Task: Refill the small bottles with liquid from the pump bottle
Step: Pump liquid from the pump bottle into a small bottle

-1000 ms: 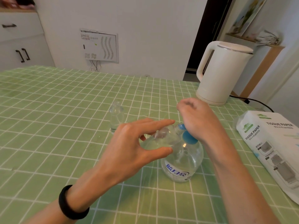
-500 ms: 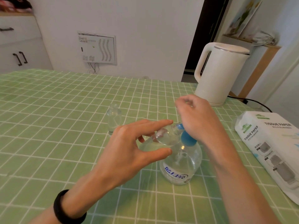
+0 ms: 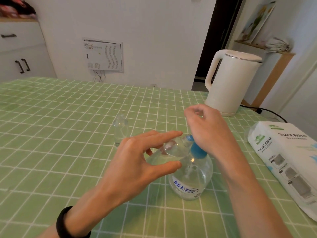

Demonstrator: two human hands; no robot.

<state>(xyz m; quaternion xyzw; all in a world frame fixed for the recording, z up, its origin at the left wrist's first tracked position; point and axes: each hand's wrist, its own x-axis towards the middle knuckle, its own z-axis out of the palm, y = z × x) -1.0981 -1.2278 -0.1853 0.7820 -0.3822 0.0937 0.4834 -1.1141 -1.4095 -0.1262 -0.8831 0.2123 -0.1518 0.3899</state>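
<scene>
Small bottle (image 3: 173, 148) held at the pump, over the green checked tablecloth (image 3: 60, 117).
I see the left hand (image 3: 133, 162) holding it tilted between thumb and fingers, mouth at the blue pump head (image 3: 197, 150); the pump bottle (image 3: 192, 179) stands on the cloth; the right hand (image 3: 209, 131) rests on the pump, fingers curled, pinching anything or not I cannot tell; a second small bottle (image 3: 121, 129) stands upright just beyond.

White wall (image 3: 154, 28) in soft daylight — white cabinet (image 3: 22, 54) with dark handles left, grey wall panel (image 3: 103, 55), dark doorway (image 3: 216, 40), wooden shelf (image 3: 277, 69) right — green checked desk (image 3: 51, 117).
</scene>
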